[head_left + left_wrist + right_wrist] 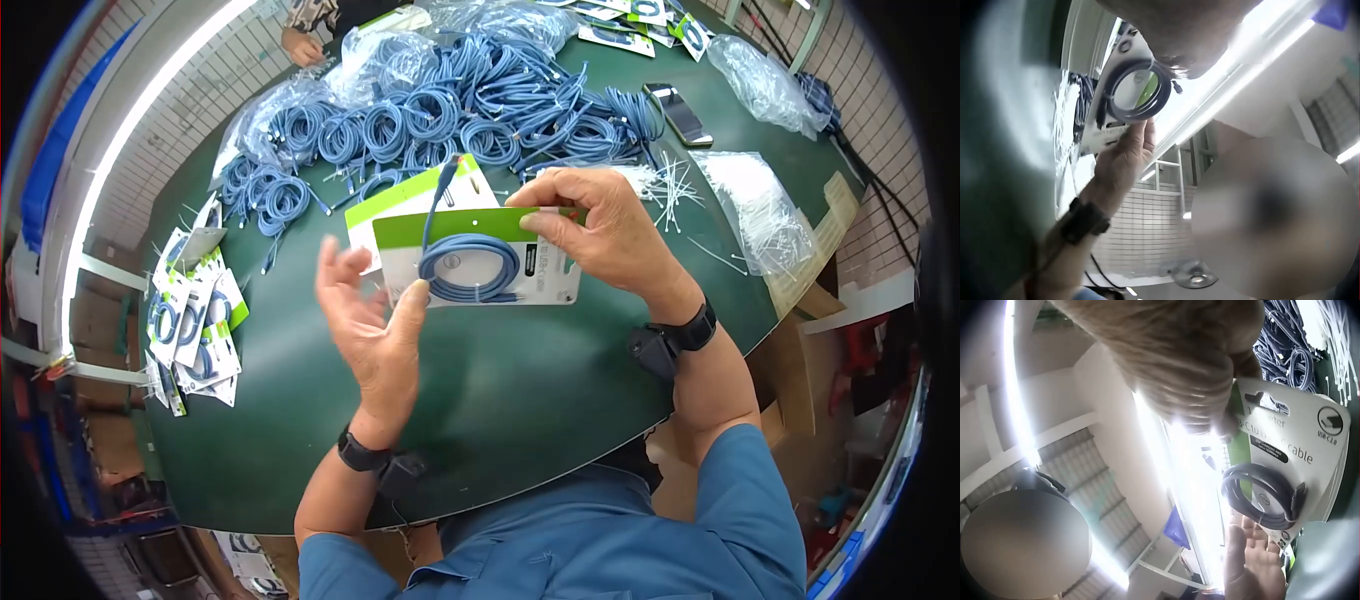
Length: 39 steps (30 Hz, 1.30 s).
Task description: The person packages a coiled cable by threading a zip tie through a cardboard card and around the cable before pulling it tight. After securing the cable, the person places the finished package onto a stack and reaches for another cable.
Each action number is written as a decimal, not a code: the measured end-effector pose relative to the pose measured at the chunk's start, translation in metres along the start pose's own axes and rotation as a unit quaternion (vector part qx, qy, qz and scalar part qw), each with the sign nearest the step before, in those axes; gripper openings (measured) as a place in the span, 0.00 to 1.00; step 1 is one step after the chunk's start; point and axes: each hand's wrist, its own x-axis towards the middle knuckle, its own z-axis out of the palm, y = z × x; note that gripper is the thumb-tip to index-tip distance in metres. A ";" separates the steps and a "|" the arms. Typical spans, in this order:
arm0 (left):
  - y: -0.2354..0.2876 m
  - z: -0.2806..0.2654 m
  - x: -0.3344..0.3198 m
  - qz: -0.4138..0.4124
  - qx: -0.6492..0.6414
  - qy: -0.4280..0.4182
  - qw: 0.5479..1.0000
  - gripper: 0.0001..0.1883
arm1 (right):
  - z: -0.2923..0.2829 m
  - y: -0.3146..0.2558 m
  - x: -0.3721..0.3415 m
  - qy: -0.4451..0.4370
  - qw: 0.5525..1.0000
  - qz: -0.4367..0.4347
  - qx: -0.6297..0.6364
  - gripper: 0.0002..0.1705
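Note:
My right hand (pixel 600 225) pinches the upper right edge of a white and green printed card (pixel 550 275) between thumb and fingers. A blue USB cable (pixel 470 270) lies coiled on the card's front, with one plug end standing up past the green top. My left hand (pixel 375 320) is at the lower left of the card, its thumb tip at the coil and its blurred fingers spread away. In the right wrist view, the card (pixel 1297 444) reads as a USB-C cable pack with a hang hole. Another green-edged card (pixel 400 190) shows behind it.
A large heap of coiled blue cables (pixel 420 120) covers the table's far side. Carded cables (pixel 195 320) are piled at left. White cable ties (pixel 675 190), a bag of ties (pixel 755 210) and a phone (pixel 680 113) lie at right. Another person's hand (pixel 303 47) is at far left.

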 end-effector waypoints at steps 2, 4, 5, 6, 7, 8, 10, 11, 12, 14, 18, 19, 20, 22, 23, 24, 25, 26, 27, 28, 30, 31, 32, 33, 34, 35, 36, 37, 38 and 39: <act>0.020 -0.013 0.008 0.112 0.186 -0.038 0.975 0.40 | 0.005 0.005 0.001 -0.007 1.000 -0.014 -0.022 0.08; 0.034 -0.015 0.012 0.209 0.361 -0.079 0.905 0.42 | 0.012 0.009 0.000 -0.017 0.996 -0.053 -0.070 0.09; 0.038 -0.014 0.014 0.213 0.410 -0.114 0.880 0.41 | 0.016 0.010 -0.001 -0.030 0.996 -0.045 -0.071 0.09; 0.039 -0.013 0.015 0.217 0.455 -0.148 0.851 0.39 | 0.019 0.011 -0.001 -0.039 0.995 -0.051 -0.070 0.09; 0.038 -0.012 0.014 0.220 0.498 -0.183 0.819 0.38 | 0.023 0.011 -0.001 -0.048 0.995 -0.057 -0.069 0.09; 0.035 -0.012 0.013 0.210 0.496 -0.178 0.824 0.38 | 0.026 0.011 -0.002 -0.055 0.994 -0.063 -0.068 0.09; 0.030 -0.010 0.013 0.232 0.508 -0.218 0.800 0.35 | 0.031 0.014 -0.002 -0.075 0.992 -0.067 -0.081 0.09; 0.028 -0.010 0.012 0.245 0.513 -0.239 0.787 0.33 | 0.034 0.016 -0.003 -0.085 0.990 -0.072 -0.089 0.09; 0.026 -0.009 0.009 0.241 0.511 -0.235 0.791 0.33 | 0.036 0.016 -0.003 -0.094 0.988 -0.078 -0.097 0.09; 0.018 -0.009 0.005 0.227 0.498 -0.262 0.795 0.31 | 0.040 0.013 -0.004 -0.088 0.989 -0.077 -0.090 0.09; 0.007 -0.008 0.003 0.248 0.480 -0.261 0.800 0.30 | 0.044 0.011 -0.005 -0.066 0.986 -0.110 -0.106 0.10; 0.006 -0.007 0.003 0.262 0.474 -0.255 0.801 0.29 | 0.044 0.011 -0.006 -0.064 0.977 -0.145 -0.143 0.11; 0.005 -0.006 0.002 0.261 0.472 -0.256 0.802 0.29 | 0.044 0.011 -0.006 -0.063 0.965 -0.180 -0.181 0.11; 0.004 -0.004 0.000 0.262 0.478 -0.252 0.799 0.30 | 0.042 0.014 -0.007 -0.061 0.958 -0.197 -0.198 0.12; 0.004 -0.004 -0.001 0.262 0.483 -0.249 0.798 0.30 | 0.041 0.016 -0.007 -0.060 0.951 -0.217 -0.214 0.12; 0.004 -0.005 0.000 0.259 0.483 -0.249 0.799 0.30 | 0.041 0.018 -0.007 -0.058 0.942 -0.238 -0.229 0.13; 0.005 -0.005 0.000 0.260 0.461 -0.247 0.812 0.30 | 0.043 0.020 -0.008 -0.061 0.943 -0.235 -0.227 0.13; 0.005 -0.006 0.001 0.260 0.439 -0.244 0.825 0.29 | 0.044 0.022 -0.011 -0.045 0.947 -0.235 -0.213 0.13; 0.005 -0.006 0.001 0.259 0.416 -0.241 0.837 0.28 | 0.046 0.024 -0.015 -0.028 0.951 -0.234 -0.200 0.13; 0.004 -0.006 0.002 0.255 0.417 -0.242 0.838 0.28 | 0.047 0.026 -0.016 -0.012 0.954 -0.233 -0.186 0.14; 0.003 -0.007 0.003 0.249 0.362 -0.228 0.869 0.26 | 0.050 0.031 -0.018 -0.003 0.957 -0.237 -0.167 0.14; 0.002 -0.007 0.003 0.245 0.334 -0.222 0.883 0.25 | 0.051 0.034 -0.019 0.009 0.958 -0.243 -0.151 0.15; 0.002 -0.008 0.003 0.239 0.336 -0.226 0.883 0.25 | 0.053 0.037 -0.021 0.022 0.959 -0.247 -0.134 0.16; 0.002 -0.008 0.003 0.237 0.335 -0.225 0.884 0.23 | 0.054 0.040 -0.022 0.023 0.961 -0.242 -0.130 0.16; 0.002 -0.009 0.003 0.234 0.335 -0.224 0.885 0.22 | 0.054 0.042 -0.022 0.021 0.960 -0.247 -0.134 0.16; 0.002 -0.009 0.004 0.232 0.334 -0.224 0.885 0.20 | 0.053 0.043 -0.021 0.019 0.958 -0.252 -0.137 0.16; 0.002 -0.009 0.004 0.229 0.335 -0.230 0.885 0.20 | 0.053 0.044 -0.021 0.019 0.956 -0.256 -0.141 0.17; 0.002 -0.008 0.004 0.231 0.329 -0.230 0.886 0.20 | 0.053 0.045 -0.021 0.021 0.958 -0.251 -0.139 0.17; 0.002 -0.008 0.005 0.232 0.324 -0.230 0.888 0.19 | 0.053 0.047 -0.021 0.026 0.955 -0.260 -0.137 0.17; 0.002 -0.008 0.005 0.234 0.318 -0.231 0.889 0.19 | 0.053 0.048 -0.021 0.030 0.953 -0.269 -0.135 0.17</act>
